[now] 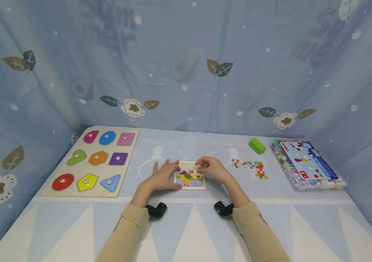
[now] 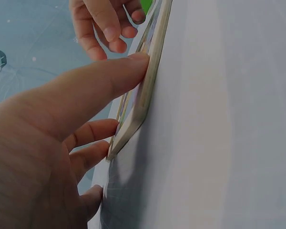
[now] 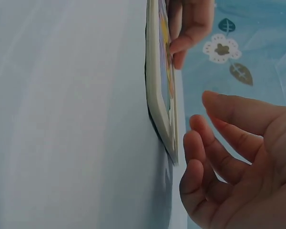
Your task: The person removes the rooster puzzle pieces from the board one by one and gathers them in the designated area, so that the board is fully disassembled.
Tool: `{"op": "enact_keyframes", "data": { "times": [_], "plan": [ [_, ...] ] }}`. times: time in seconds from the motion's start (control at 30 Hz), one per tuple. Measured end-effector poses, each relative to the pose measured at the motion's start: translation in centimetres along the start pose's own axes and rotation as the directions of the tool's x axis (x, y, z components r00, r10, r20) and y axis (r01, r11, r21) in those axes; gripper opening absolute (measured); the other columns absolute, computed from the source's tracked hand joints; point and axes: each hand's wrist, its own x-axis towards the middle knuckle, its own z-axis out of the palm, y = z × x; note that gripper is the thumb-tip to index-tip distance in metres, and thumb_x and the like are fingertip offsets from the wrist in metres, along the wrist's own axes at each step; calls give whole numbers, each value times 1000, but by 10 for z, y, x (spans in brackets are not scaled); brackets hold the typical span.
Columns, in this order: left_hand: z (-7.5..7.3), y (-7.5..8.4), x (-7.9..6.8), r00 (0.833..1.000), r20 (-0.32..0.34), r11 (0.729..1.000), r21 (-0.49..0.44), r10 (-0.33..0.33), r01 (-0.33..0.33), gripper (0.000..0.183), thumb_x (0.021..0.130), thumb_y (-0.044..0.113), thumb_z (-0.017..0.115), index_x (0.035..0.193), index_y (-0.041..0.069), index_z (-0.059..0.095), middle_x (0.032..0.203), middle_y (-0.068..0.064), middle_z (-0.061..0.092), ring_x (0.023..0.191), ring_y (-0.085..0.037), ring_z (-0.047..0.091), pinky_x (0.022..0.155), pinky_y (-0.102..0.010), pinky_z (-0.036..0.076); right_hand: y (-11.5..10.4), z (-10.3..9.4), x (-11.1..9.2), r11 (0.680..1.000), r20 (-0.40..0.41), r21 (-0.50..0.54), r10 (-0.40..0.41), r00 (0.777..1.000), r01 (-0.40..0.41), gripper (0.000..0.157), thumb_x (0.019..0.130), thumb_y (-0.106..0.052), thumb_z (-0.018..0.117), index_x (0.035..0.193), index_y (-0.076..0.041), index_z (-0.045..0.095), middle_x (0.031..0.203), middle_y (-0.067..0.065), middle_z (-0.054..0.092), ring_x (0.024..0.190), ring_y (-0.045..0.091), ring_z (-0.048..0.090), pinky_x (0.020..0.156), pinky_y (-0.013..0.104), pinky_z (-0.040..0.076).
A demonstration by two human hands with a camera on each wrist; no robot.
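Observation:
A small wooden jigsaw puzzle board [image 1: 190, 188] lies on the table, its colourful picture partly filled in, with a pale gap near the upper right. My left hand [image 1: 163, 177] holds its left end, the thumb on the front rim and other fingers at the far left corner. In the left wrist view the thumb [image 2: 119, 74] presses on the board's edge. Over the board's upper right corner hovers my right hand [image 1: 212, 168], fingers loosely bent. The right wrist view shows its fingers [image 3: 195, 143] apart from the board, with nothing visible between thumb and fingertips.
Loose puzzle pieces [image 1: 259, 171] lie to the right, below a green block [image 1: 257, 146]. A clear box of beads [image 1: 310, 165] stands at the far right. At left lies a wooden shape board [image 1: 85, 173] with knobbed pieces. A patterned curtain [image 1: 186, 102] borders the table behind.

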Motion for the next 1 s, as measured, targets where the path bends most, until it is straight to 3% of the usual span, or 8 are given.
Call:
{"op": "enact_keyframes", "data": {
  "times": [0.3,0.53,0.73,1.0],
  "plan": [
    [0,0,-1,1000,1,1000,-10,8,-8,51,74,41,73,113,15,56,149,-9,30,140,-38,8,103,-63,-11,-1,13,10,974,111,-222,-26,993,50,40,73,-17,78,110,-11,67,98,6,55,89,19,51,79,34,45],
    [-1,1,-2,1000,1,1000,-11,9,-9,54,74,41,73,117,13,57,149,-8,30,140,-38,7,103,-63,-11,-3,16,12,961,141,-272,-17,990,55,41,74,-17,78,112,-15,65,100,7,52,92,21,52,85,40,44],
    [0,0,-1,1000,0,1000,-8,8,-8,54,74,41,73,117,13,57,149,-9,30,140,-38,7,103,-63,-12,-5,17,13,972,142,-223,-47,989,79,40,71,-9,79,106,-13,60,96,7,52,87,20,49,78,37,44],
    [1,-3,1,1000,1,1000,-8,12,-12,53,74,41,73,117,13,57,149,-8,29,140,-37,7,103,-63,-11,-2,16,12,999,114,-16,-43,993,45,24,81,-2,67,100,-9,56,88,5,60,75,17,57,65,29,48]
  ]
}}
